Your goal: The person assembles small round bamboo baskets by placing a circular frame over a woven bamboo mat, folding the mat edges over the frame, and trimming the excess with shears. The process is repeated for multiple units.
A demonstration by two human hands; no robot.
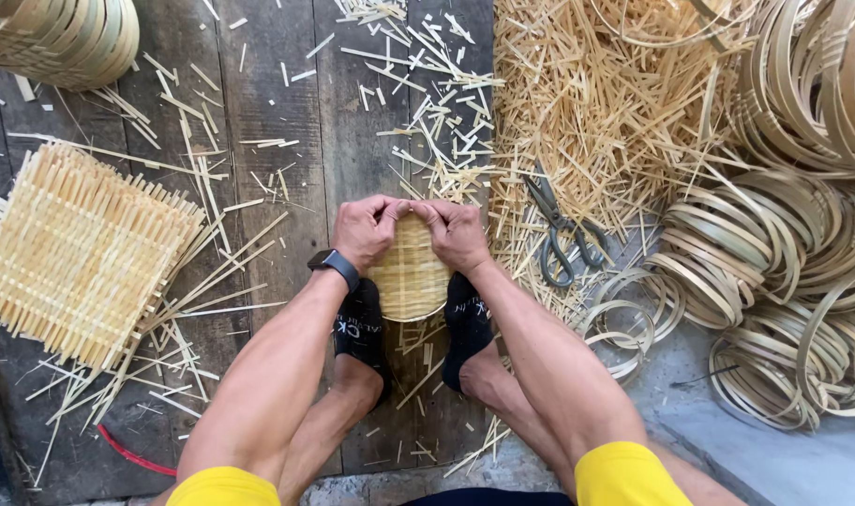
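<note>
Bamboo woven disc [411, 272], left hand [364, 230], right hand [456, 232] pinching rim

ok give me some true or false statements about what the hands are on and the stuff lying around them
1. Both hands, left hand and right hand, grip the small round woven mat. True.
2. The scissors are in the right hand. False: they lie on the floor to its right.
3. A square woven mat lies to the left. True.
4. The watch is on the right wrist. False: it is on the left wrist.
5. The bamboo hoops are stacked on the left. False: they are piled on the right.
</note>
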